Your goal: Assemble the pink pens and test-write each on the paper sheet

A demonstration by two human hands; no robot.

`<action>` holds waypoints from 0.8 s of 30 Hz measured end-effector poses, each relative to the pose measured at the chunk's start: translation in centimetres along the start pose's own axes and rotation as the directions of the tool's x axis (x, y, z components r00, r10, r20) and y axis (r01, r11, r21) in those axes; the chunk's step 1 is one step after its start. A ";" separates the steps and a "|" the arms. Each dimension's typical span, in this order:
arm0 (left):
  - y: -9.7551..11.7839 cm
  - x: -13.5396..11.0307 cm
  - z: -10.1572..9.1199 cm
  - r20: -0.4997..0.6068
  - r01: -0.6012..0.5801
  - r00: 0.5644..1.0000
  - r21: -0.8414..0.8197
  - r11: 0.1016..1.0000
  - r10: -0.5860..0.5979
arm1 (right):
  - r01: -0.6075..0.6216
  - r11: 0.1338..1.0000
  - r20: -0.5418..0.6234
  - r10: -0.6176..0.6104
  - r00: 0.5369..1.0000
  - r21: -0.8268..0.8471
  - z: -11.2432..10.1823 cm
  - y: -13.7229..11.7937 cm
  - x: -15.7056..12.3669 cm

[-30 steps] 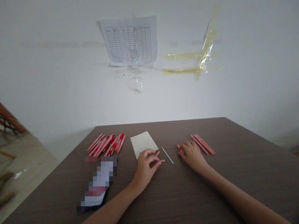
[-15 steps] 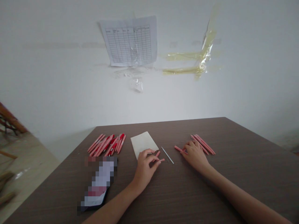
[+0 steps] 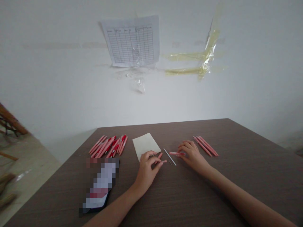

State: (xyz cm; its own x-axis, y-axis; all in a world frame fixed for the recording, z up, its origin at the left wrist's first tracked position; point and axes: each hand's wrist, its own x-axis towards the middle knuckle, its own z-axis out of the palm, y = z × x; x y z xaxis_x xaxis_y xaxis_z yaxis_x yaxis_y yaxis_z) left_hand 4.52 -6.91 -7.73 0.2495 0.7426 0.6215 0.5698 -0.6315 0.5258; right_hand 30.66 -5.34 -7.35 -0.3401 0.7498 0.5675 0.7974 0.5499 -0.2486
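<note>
My left hand (image 3: 150, 165), over the near corner of a cream notepad (image 3: 145, 143), pinches a short pink pen part (image 3: 163, 161) between thumb and finger. Another pink pen piece (image 3: 159, 156) shows by its fingers; whether it is held too I cannot tell. My right hand (image 3: 190, 154) grips a pink pen barrel (image 3: 175, 153) that points left, its other end hidden by the fingers. Between the hands lies a thin silvery-white refill (image 3: 169, 157), with a tiny spring (image 3: 170, 163) beside it. Several pink pens (image 3: 205, 146) rest side by side beyond my right hand.
A heap of pink and red pens (image 3: 109, 146) lies at the left on the brown table (image 3: 184, 195). Nearer stands a blurred-out phone (image 3: 100, 189) lying flat, close to my left forearm. A printed sheet (image 3: 132, 42) is taped to the wall behind.
My right hand has moved left, away from the pens at the right, bringing the pink barrel close to the refill and turning it nearly level. My left hand has stayed in place.
</note>
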 end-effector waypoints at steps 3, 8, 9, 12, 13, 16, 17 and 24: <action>0.1 0.0 -0.1 0.004 0.002 1.000 0.005 1.000 -0.002 | 0.053 0.997 0.016 -0.054 0.998 0.055 -0.2 -0.6 0.0; 0.3 0.0 -0.2 0.001 0.002 1.000 0.019 1.000 -0.002 | 0.099 0.991 0.029 -0.102 0.994 0.086 -0.5 -1.3 0.1; 0.3 0.0 -0.2 0.001 0.000 1.000 0.020 1.000 0.000 | 0.103 0.991 0.032 -0.106 0.994 0.085 -0.6 -1.3 0.1; 0.2 0.0 -0.1 0.000 0.000 1.000 0.016 1.000 0.000 | 0.114 0.991 0.055 -0.118 0.991 0.069 -0.9 -1.6 0.2; 0.2 0.0 -0.1 -0.001 0.002 1.000 0.014 1.000 -0.002 | 0.118 0.991 0.065 -0.122 0.990 0.062 -1.0 -1.7 0.2; 0.1 0.1 0.0 -0.002 0.005 1.000 0.005 1.000 -0.005 | 0.127 0.990 0.083 -0.131 0.988 0.052 -1.3 -2.1 0.2; 0.1 0.1 0.0 0.000 0.007 1.000 0.001 1.000 -0.007 | 0.129 0.990 0.085 -0.133 0.987 0.052 -1.3 -2.2 0.2; 0.3 0.3 -0.1 0.023 0.023 0.999 -0.034 0.999 -0.023 | 0.128 0.988 0.118 -0.139 0.983 0.091 -1.6 -2.8 0.2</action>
State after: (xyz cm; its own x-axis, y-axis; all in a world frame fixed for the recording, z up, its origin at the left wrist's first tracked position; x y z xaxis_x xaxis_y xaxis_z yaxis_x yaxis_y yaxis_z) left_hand 4.72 -6.93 -7.32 0.2543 0.7615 0.5961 0.5486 -0.6212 0.5596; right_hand 29.13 -7.36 -5.32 -0.5039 0.7044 0.4999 0.6984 0.6728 -0.2440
